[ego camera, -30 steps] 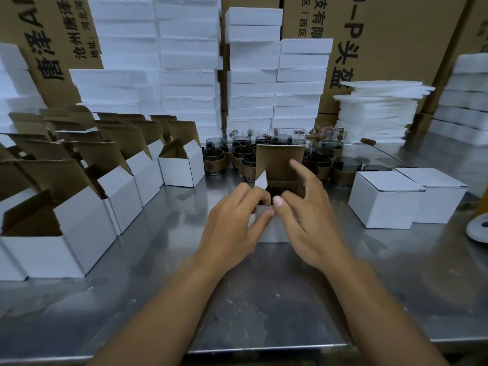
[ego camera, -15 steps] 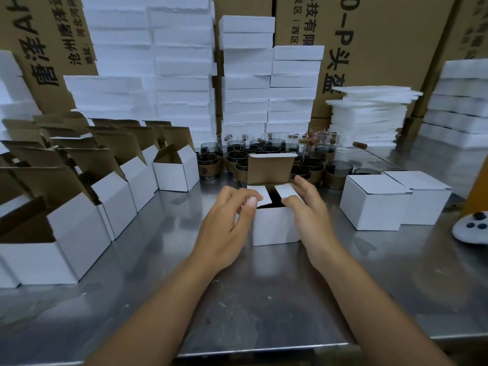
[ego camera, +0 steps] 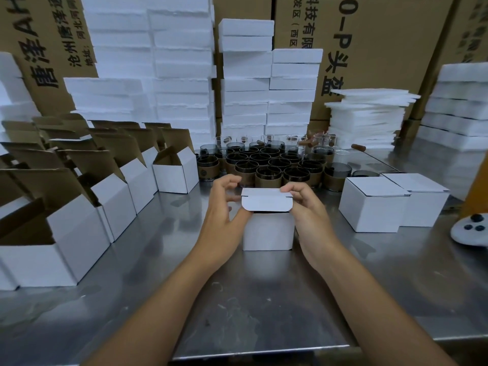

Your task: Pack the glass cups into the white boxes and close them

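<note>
A small white box stands on the steel table in front of me. Its lid is folded forward over the opening, the tuck flap hanging just above the front wall. My left hand pinches the lid's left end and my right hand pinches its right end. The box's contents are hidden. Several dark glass cups with brown sleeves stand in a cluster behind the box.
Open white boxes with raised brown flaps line the left side. Two shut white boxes sit at the right, a white controller beyond them. Foam stacks and brown cartons fill the back.
The side flaps were folded in, then the upright brown lid came down over the opening. Both hands moved from the flaps to the lid's ends.
</note>
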{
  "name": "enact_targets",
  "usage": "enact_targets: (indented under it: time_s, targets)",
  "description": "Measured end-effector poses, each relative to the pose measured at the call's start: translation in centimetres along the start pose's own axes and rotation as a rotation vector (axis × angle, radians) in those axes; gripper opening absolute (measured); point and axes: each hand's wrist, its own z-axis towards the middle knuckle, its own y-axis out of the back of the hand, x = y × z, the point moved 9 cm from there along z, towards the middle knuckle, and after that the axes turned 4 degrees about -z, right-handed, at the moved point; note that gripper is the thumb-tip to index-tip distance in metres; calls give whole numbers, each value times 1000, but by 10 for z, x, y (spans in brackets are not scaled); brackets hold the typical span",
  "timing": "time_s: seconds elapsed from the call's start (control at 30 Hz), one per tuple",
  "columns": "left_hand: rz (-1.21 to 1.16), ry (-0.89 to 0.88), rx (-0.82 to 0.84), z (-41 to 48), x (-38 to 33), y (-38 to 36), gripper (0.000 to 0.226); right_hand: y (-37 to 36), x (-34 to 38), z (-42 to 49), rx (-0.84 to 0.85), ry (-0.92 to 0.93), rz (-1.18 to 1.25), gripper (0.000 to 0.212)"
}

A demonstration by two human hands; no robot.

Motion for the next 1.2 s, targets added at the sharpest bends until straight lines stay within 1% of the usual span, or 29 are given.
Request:
enact_targets:
  time_s: [0.1,0.17,0.27,0.33,0.37,0.43,0.53,0.63,0.8,0.97,1.0,1.1,1.2]
  targets:
    - [-18,26,51,0,2,-3,27,3,-3,1,-26,-62,37,32]
    - [-46,61,58,0,3,-2,31,2,-4,1,-25,-82,47,31]
    - [-86,117,68,0,8,-2,39,-6,2,-4,39,28,-55,25]
    - [-102,131,76,-2,8,-3,34,-12,6,-8,76,114,-162,34]
    - [-108,128,74,-3,5,-3,29,-12,6,-9,68,137,-194,34]
    - [-110,102,64,-3,2,-3,30,-10,7,-8,44,169,-204,33]
    - [-84,85,74,-4,-1,-5,33,-9,9,-8,35,183,-198,44]
    - [-78,82,63,-3,-1,-3,34,-9,11,-9,24,202,-210,46]
    - [-92,82,38,-2,-1,-1,34,-6,15,-8,-6,230,-183,40]
    - [-102,107,67,-2,1,-2,35,-6,10,-8,16,213,-150,36]
    - [-117,117,72,-2,2,-2,33,-6,7,-8,19,205,-159,32]
    - [-178,165,72,0,8,-2,17,-8,-1,-6,35,154,-171,20]
    - [-221,183,72,1,12,-3,26,-11,-5,-5,50,116,-186,19]
